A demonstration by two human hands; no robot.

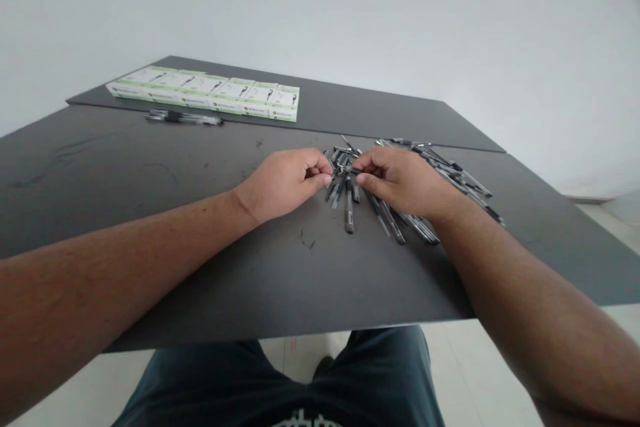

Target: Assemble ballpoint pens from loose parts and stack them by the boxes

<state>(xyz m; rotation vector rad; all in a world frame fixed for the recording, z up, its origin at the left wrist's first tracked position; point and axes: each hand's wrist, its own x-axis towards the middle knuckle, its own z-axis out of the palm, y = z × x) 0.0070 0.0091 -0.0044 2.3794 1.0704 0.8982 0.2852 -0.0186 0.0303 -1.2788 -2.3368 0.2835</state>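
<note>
My left hand (293, 180) is closed in a pinch, thumb against forefinger, at the left side of a loose pile of pens (390, 210). Facing it a short gap away, my right hand (400, 177) pinches a black pen (355, 171) that points toward my left fingertips. The pen's clear part seems to run across the gap into the left pinch, though it blends with the pens behind. The pile's pens are clear with black parts and lie at mixed angles beneath and around my right hand. Some are hidden by that hand and forearm.
A row of white and green boxes (210, 90) stands at the back left of the dark table (240, 280). In front of them lies a small bundle of pens (184, 117). A raised board edge crosses the table behind the pile. A white wall (320, 13) rises behind.
</note>
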